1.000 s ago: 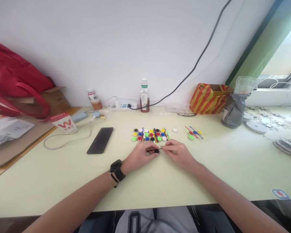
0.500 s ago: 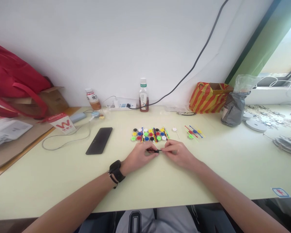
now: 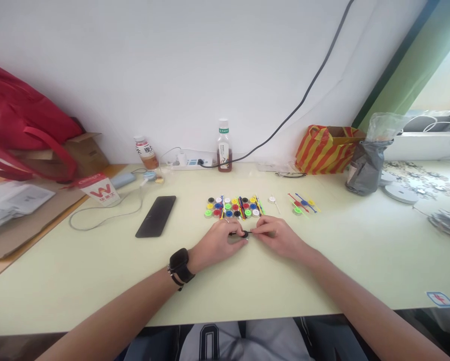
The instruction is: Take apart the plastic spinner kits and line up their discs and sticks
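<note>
Between my hands, just above the table, is a small black spinner, a round piece (image 3: pixel 245 234) with a thin arrow through it. My left hand (image 3: pixel 219 240) is closed on the round piece and one side of the arrow. At the other side, my right hand (image 3: pixel 279 236) pinches the arrow's end. Beyond them lie rows of small coloured round pieces (image 3: pixel 235 207), with bundles of thin coloured arrows (image 3: pixel 242 207) among them. A white spinner (image 3: pixel 272 199) and a group of coloured arrow spinners (image 3: pixel 303 202) rest to the right.
A black phone (image 3: pixel 156 216) lies to the left, near a red and white box (image 3: pixel 101 191). Two drink bottles (image 3: pixel 225 150) and a power strip (image 3: pixel 200 161) stand by the wall. Further right are a striped bag (image 3: pixel 324 150) and a grey plastic bag (image 3: pixel 366 168).
The view has shifted slightly. Both hands stay on the black spinner, and more of its round piece shows between my left fingers now.
</note>
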### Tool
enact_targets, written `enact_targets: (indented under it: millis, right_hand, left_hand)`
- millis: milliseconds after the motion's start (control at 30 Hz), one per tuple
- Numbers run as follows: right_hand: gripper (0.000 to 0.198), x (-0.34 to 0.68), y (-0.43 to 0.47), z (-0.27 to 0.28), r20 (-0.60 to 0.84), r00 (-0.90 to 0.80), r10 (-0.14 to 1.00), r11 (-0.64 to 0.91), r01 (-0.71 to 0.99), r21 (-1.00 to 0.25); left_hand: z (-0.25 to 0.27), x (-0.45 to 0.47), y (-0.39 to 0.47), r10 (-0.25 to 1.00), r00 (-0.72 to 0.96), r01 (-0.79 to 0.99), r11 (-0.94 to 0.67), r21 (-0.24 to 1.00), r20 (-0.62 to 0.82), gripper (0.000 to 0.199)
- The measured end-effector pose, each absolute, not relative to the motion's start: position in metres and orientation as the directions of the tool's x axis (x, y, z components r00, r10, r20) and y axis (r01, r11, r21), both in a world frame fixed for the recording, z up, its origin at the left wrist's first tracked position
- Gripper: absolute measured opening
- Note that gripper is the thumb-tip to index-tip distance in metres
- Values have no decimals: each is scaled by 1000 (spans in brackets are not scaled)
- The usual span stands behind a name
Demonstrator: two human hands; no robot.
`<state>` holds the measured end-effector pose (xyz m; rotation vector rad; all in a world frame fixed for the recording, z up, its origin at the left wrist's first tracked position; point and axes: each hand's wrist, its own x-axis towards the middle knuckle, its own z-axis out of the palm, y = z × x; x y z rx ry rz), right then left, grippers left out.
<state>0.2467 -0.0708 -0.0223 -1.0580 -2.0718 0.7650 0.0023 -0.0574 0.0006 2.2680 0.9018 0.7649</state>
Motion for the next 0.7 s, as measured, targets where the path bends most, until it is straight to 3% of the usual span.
enact_targets:
  millis: [133, 267, 333, 367, 400, 467, 533, 600, 700]
  right_hand:
    - [21, 246, -72, -21, 262, -405, 876, 445, 469, -763]
    - [54, 244, -78, -17, 214, -303, 929, 337, 450, -827]
    - [46, 245, -81, -11, 194, -274, 942, 301, 432, -850]
    - [35, 246, -83, -8, 171, -302, 938, 290, 409, -865]
    - [35, 248, -84, -4, 141, -358, 923, 278, 367, -888]
    - [62, 252, -84, 4, 98, -481, 871, 235, 233, -944]
    - [68, 256, -83, 8, 113, -505, 856, 201, 123, -972]
    - [59, 257, -80, 9, 153, -420, 895, 226, 129, -966]
    - [32, 253, -78, 3, 254, -327, 910, 350, 281, -894]
  left_hand:
    - [0, 2, -60, 722, 612, 384, -629, 676, 323, 10]
    - [0, 2, -60, 741, 556, 400, -635, 661, 375, 15]
    - [1, 1, -59, 762, 505, 432, -630, 645, 406, 18]
    - [2, 1, -58, 769, 479, 443, -628, 639, 423, 17]
    - [3, 1, -57, 773, 453, 449, -629, 635, 445, 16]
    - [5, 2, -56, 774, 405, 452, -632, 630, 486, 16]
    - [7, 2, -56, 771, 374, 451, -637, 625, 515, 15]
    - [8, 2, -56, 770, 371, 451, -639, 624, 520, 15]
    - [7, 2, -56, 772, 392, 448, -635, 629, 500, 14]
